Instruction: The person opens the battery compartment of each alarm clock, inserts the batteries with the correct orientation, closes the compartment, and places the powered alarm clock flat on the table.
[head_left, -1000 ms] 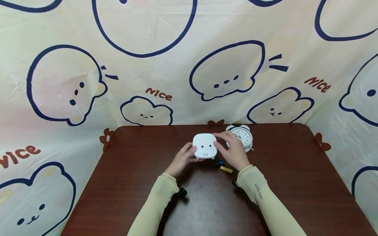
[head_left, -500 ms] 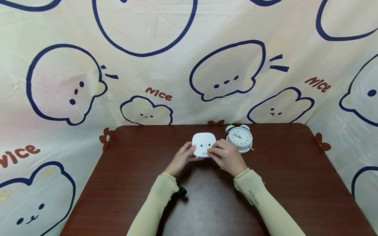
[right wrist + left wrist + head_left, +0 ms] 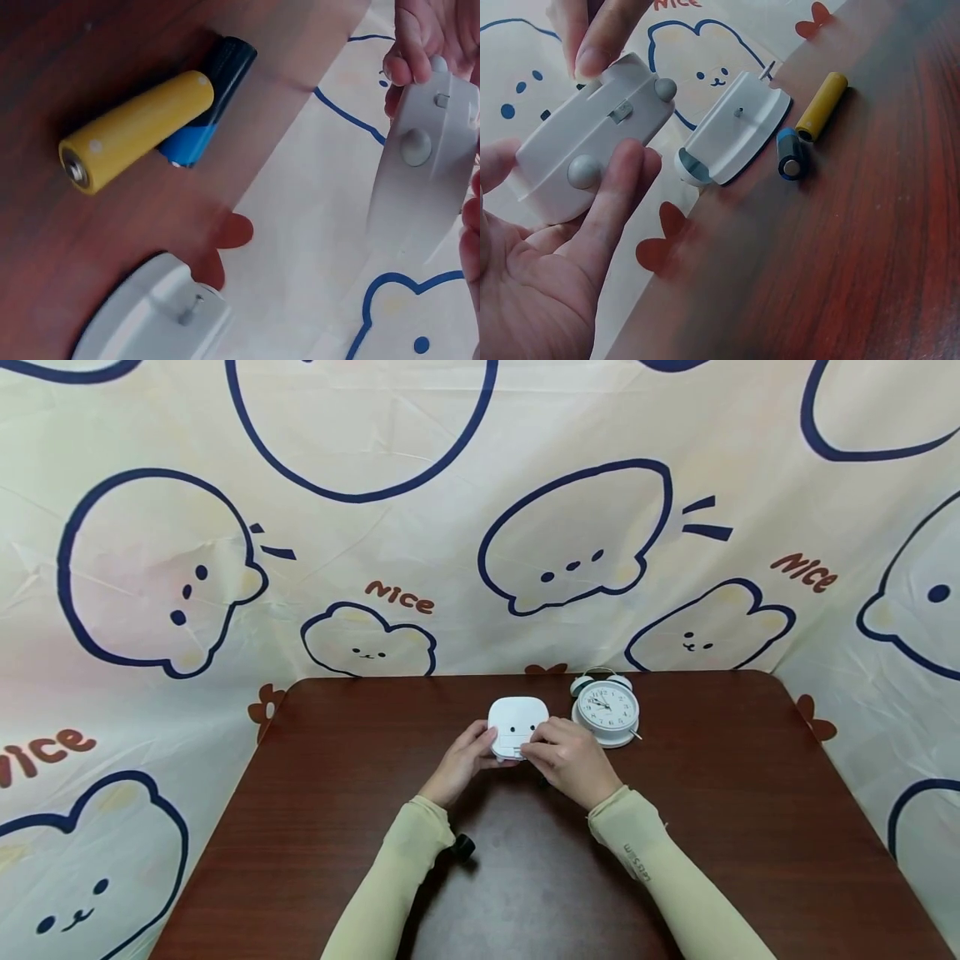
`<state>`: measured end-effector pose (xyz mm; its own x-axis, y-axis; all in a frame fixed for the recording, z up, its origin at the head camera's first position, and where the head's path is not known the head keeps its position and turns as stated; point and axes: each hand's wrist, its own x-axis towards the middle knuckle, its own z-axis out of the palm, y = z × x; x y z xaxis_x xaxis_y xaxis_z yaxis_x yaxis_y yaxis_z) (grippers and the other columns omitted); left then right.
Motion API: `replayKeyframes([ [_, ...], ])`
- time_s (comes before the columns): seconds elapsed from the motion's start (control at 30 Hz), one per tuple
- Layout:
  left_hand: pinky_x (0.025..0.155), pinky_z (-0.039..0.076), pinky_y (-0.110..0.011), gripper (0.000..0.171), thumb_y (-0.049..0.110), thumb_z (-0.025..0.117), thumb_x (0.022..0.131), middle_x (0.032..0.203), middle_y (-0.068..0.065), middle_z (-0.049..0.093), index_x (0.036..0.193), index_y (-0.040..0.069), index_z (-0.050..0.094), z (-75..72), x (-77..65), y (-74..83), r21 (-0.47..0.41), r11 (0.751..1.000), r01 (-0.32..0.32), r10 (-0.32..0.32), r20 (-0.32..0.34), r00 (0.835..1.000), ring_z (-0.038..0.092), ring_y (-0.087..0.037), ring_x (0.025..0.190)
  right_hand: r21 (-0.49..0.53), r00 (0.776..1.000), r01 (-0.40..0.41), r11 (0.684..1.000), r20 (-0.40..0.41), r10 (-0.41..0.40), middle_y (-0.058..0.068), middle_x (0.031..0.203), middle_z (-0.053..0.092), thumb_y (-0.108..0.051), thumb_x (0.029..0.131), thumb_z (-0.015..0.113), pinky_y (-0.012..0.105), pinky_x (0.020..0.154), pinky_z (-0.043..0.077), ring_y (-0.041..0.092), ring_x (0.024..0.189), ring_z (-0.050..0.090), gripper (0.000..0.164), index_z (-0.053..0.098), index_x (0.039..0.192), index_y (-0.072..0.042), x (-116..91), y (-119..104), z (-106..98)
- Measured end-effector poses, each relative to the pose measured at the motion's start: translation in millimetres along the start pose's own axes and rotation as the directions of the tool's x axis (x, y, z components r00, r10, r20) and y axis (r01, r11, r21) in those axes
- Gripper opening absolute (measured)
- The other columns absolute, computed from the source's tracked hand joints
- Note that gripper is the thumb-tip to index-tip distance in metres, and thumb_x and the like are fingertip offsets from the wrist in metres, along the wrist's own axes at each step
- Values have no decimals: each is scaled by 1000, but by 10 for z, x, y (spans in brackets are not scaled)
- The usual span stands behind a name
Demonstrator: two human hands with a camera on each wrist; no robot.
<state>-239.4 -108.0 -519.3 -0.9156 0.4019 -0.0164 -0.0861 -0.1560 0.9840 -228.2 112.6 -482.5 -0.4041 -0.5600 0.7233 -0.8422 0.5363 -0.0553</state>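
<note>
My left hand (image 3: 461,764) grips a white rounded device (image 3: 517,712) by its left side and underside, above the table. The device's panel has two small dark holes and a battery cover low down; round feet and a small switch show on its underside in the left wrist view. My right hand (image 3: 576,762) is at the panel's lower right, thumb and finger pinching at the battery cover's edge. Below lie a yellow battery (image 3: 135,131) and a blue-and-black battery (image 3: 217,82), mostly hidden behind the right hand in the head view.
A white twin-bell alarm clock (image 3: 607,708) stands right behind my right hand, near the back edge of the brown table (image 3: 337,793). A patterned cloth (image 3: 465,543) hangs behind and along the sides. A black wrist camera (image 3: 464,847) sits at my left cuff.
My right hand has left the device's upper right edge and come down and left to the battery cover, uncovering the alarm clock and hiding the batteries. My left hand keeps its hold.
</note>
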Motion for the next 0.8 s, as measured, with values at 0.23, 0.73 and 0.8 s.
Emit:
replayKeyframes([
  [0.23, 96, 59, -39, 43, 27, 45, 112, 122, -16, 63, 139, -7, 44, 10, -16, 32, 16, 1000, -11, 11, 1, 1000, 71, -13, 100, -209, 993, 109, 972, 58, -99, 3, 81, 64, 1, 82, 80, 28, 58, 51, 18, 70, 61, 10, 76, 83, -8, 51, -77, 3],
  [0.73, 96, 60, -40, 43, 33, 48, 111, 121, -18, 66, 134, -3, 49, -29, -18, 25, 43, 999, 22, -20, -48, 999, 74, -19, 98, -380, 969, 240, 894, 149, -197, 9, 97, 71, -3, 95, 63, 27, 70, 60, 19, 89, 68, 18, 78, 105, -2, 21, -73, 83],
  [0.8, 96, 60, -39, 42, 33, 48, 111, 120, -19, 66, 133, -3, 50, -29, -19, 30, 48, 998, 30, -27, -58, 998, 74, -21, 97, -381, 967, 250, 890, 144, -210, 10, 98, 71, -1, 101, 54, 26, 70, 60, 19, 89, 69, 24, 78, 105, -1, 9, -62, 99],
])
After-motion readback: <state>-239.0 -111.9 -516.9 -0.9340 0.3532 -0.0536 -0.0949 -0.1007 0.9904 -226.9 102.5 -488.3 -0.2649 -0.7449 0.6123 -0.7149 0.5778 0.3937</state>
